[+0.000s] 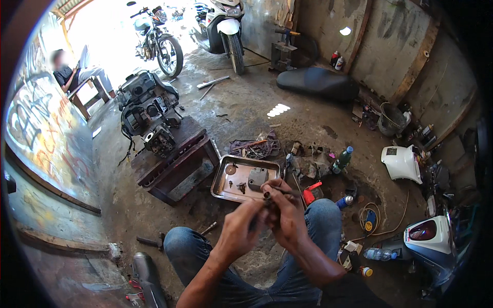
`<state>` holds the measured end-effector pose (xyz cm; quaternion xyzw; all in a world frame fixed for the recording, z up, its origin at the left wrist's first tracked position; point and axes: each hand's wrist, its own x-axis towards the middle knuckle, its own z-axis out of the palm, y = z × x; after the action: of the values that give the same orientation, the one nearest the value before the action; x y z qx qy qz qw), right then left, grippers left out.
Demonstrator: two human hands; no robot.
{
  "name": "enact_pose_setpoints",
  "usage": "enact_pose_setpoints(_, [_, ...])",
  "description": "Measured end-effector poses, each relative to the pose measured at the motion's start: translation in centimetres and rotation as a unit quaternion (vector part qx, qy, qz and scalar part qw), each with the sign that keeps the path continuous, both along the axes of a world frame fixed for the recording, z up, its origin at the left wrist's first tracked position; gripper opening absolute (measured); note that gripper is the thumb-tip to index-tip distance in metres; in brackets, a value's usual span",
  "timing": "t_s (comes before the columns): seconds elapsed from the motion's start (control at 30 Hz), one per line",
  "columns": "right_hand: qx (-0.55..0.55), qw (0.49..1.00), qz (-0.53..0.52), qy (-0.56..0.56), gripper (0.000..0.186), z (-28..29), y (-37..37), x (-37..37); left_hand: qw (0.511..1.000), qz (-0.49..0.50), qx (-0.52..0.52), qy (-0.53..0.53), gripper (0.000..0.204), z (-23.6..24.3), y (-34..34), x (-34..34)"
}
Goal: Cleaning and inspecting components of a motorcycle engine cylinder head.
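My right hand (288, 218) is closed round a small dark metal part (267, 196) with a round end, held over the near edge of a metal tray (220, 197). Close beside it, my left hand (240, 228) is curled with its fingers smeared by motion; what they hold, if anything, is hidden. Inside the tray lie a grey metal cover (258, 177), a round disc (232, 168) and several small dark parts (241, 188). Both hands are raised between my knees.
An engine (149, 110) rests on a wooden stand (177, 169) at left. Tools on a cloth (256, 148) lie beyond the tray. A green bottle (342, 160), red tool (310, 193) and blue spray can (344, 201) are at right. A hammer (150, 241) lies at left. Someone (67, 77) sits far left.
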<state>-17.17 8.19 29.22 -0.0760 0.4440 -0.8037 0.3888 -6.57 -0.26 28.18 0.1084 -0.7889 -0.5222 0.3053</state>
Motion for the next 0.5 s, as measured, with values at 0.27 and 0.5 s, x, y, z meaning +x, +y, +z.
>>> enact_pose_setpoints(0.27, [-0.203,0.965,0.082,-0.144,0.023,-1.1,1.7,-2.1,0.993,0.033,0.104,0.040,0.016,-1.8,0.2,-0.1])
enact_pose_setpoints(0.5, [-0.099,0.984,0.014,0.148,0.010,-1.1,1.4,-0.3,0.987,0.013,0.154,0.040,0.019,-0.3,0.9,0.2])
